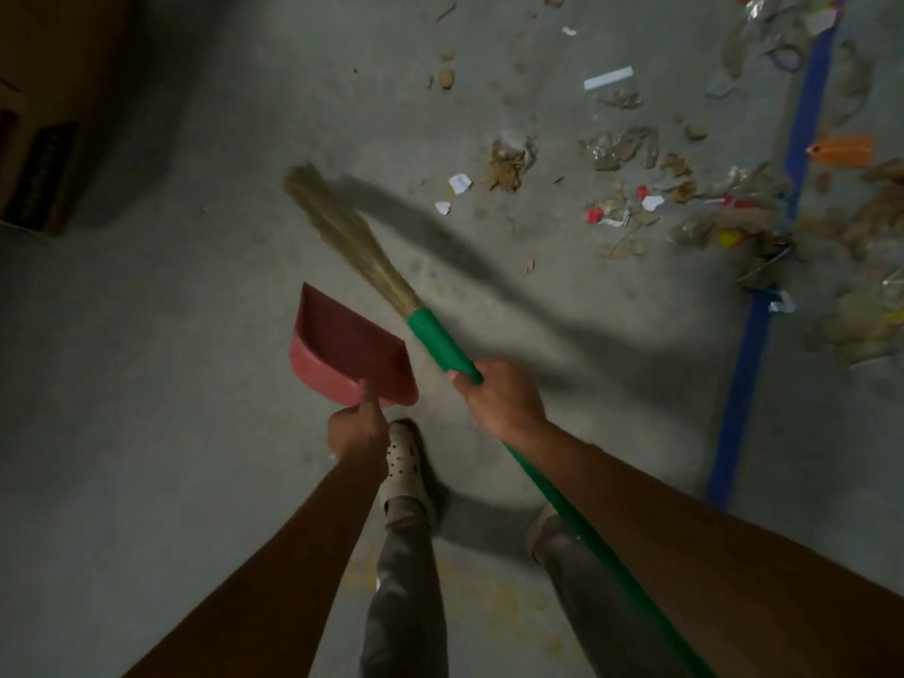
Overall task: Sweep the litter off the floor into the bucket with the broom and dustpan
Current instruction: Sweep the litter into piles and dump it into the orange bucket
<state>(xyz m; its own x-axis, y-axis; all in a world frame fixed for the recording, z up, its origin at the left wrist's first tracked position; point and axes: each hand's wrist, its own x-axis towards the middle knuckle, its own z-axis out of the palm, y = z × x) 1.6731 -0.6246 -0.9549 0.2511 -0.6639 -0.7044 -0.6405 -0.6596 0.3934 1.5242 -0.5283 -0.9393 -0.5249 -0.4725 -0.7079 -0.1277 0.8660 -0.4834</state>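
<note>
My right hand (499, 403) grips the green handle of a broom (440, 342). Its straw bristles (337, 227) point up and to the left, held above the grey floor. My left hand (354, 430) holds the short handle of a red dustpan (345, 349), which hangs just left of the broom. Litter (631, 183) of paper scraps, wrappers and brown crumbs lies scattered across the floor at the upper right, apart from the bristles. No bucket is in view.
A strip of blue tape (763, 305) runs down the floor on the right, with more litter beyond it. A cardboard box (44, 139) stands at the upper left. My feet in pale clogs (406, 467) are below the dustpan.
</note>
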